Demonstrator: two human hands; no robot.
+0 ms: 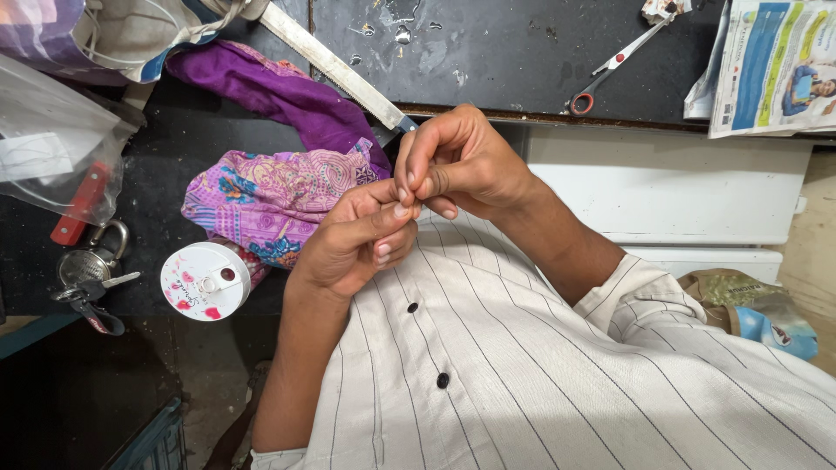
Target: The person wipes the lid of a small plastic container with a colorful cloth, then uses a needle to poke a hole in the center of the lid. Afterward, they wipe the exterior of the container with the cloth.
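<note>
My left hand [357,244] and my right hand [457,161] meet in front of my chest, fingertips pinched together. Whatever lies between the fingertips is too small to make out. Both hands hover above my white striped shirt [540,365] with dark buttons. Just left of the hands lies a patterned pink and purple cloth [270,200], and a plain purple cloth [279,91] lies beyond it on the dark table [514,52].
A long metal ruler [335,65] runs diagonally across the table. Scissors with a red handle [610,74] lie at the far right beside a newspaper [775,65]. A white lidded bottle [206,280], a padlock with keys [91,270] and a plastic bag [52,148] sit at left.
</note>
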